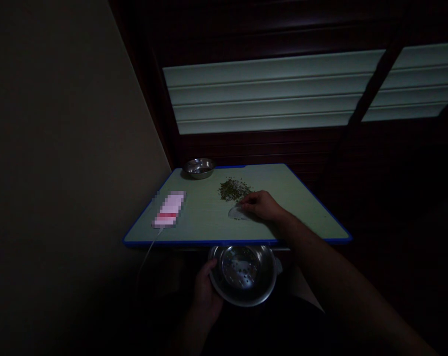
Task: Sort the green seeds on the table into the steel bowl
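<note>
My left hand [208, 291] is closed on the rim of a shiny metal bowl [266, 291], just below the table's front edge. Several small dark bits lie on the bowl's bottom. Over the tabletop, my right hand [260, 203] has its fingers pinched at a thin, clear, rounded piece [238, 213], which looks like plastic; its exact kind cannot be made out. Just beyond those fingertips spreads a loose pile of small greenish seeds or beans [231, 190].
A smaller metal bowl [199, 168] stands at the table's far left corner. On the left lies a phone [169, 208] with a white cable [149, 252] hanging over the front edge. The pale green table [305, 217] has a blue rim. Behind it are dark slatted panels [276, 94].
</note>
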`<move>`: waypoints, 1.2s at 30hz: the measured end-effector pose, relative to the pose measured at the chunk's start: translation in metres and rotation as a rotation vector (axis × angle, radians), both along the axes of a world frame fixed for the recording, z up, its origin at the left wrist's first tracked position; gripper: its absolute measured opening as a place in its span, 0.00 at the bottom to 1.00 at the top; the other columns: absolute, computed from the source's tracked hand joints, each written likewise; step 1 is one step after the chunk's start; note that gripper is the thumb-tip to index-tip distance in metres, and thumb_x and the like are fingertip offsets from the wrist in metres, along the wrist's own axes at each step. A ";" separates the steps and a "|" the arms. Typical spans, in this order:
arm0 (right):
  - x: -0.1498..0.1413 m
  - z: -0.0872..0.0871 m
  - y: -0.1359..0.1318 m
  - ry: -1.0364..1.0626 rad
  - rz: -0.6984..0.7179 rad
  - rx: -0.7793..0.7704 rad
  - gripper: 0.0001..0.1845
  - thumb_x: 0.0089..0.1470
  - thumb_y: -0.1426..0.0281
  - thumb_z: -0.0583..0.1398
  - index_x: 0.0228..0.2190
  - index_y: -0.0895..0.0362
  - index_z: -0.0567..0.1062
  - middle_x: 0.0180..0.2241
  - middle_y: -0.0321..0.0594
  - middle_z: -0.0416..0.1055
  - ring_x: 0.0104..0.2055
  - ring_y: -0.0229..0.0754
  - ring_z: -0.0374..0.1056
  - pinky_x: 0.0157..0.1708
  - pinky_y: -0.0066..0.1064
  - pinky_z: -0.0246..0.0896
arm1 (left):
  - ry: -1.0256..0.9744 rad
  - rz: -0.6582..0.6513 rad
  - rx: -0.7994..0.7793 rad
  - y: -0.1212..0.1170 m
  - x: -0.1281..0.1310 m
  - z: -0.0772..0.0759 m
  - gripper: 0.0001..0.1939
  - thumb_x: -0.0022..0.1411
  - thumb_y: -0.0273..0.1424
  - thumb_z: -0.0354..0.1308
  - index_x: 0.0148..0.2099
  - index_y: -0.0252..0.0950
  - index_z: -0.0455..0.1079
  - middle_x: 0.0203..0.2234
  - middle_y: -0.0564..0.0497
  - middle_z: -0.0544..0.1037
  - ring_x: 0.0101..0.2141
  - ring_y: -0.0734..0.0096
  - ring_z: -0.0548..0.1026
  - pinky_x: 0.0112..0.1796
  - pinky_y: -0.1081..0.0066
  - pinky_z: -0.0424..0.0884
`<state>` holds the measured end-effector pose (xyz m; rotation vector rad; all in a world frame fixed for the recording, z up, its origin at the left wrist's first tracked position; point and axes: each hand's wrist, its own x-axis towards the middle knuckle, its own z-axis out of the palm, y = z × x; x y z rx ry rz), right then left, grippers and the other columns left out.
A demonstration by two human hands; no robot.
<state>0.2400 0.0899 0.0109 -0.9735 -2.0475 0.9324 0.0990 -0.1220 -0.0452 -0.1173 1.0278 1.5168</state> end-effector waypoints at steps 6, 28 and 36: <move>-0.002 0.003 -0.006 0.076 0.143 -0.156 0.11 0.39 0.67 0.70 0.29 0.58 0.83 0.27 0.40 0.80 0.27 0.38 0.72 0.29 0.28 0.67 | -0.015 0.025 0.014 0.001 0.000 -0.002 0.08 0.58 0.28 0.56 0.36 0.33 0.77 0.28 0.47 0.83 0.33 0.60 0.81 0.43 0.59 0.76; -0.002 0.016 -0.023 -0.039 0.425 -0.370 0.16 0.35 0.64 0.73 0.26 0.62 0.80 0.20 0.34 0.72 0.23 0.32 0.62 0.24 0.25 0.57 | -0.034 0.030 -0.003 0.000 0.003 0.006 0.11 0.61 0.29 0.53 0.39 0.31 0.76 0.28 0.45 0.83 0.27 0.63 0.80 0.36 0.63 0.77; 0.000 0.017 -0.021 -0.046 0.437 -0.391 0.18 0.35 0.63 0.73 0.27 0.62 0.80 0.21 0.35 0.72 0.23 0.32 0.63 0.24 0.26 0.56 | -0.039 0.026 -0.001 0.001 0.003 0.006 0.11 0.61 0.29 0.53 0.37 0.31 0.76 0.28 0.45 0.83 0.28 0.63 0.80 0.37 0.62 0.77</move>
